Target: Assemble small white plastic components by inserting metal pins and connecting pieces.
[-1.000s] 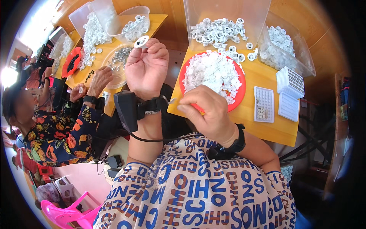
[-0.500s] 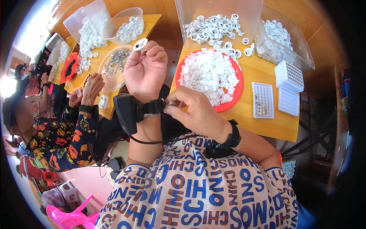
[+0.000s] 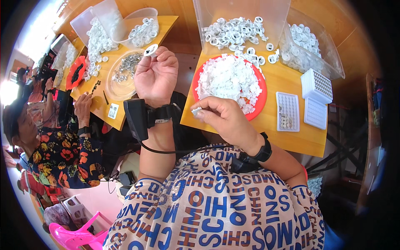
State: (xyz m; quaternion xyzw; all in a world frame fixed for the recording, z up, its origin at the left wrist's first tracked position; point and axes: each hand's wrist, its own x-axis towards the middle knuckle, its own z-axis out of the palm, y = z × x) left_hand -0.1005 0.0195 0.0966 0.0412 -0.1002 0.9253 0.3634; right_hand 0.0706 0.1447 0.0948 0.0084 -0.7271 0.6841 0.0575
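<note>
Left hand [image 3: 156, 75] raised, fingertips pinching a small white ring [image 3: 150, 51], its underside hidden, right hand [image 3: 223, 121] near the red plate [image 3: 261, 100] pinching a tiny white piece [image 3: 196, 111], mostly covered by fingers, heaped white parts too small to distinguish.

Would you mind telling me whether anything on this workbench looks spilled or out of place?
A few white rings lie loose on the yellow table, between the clear bin and the red plate, apparently strayed from the bin. Nothing else stands out.
</note>
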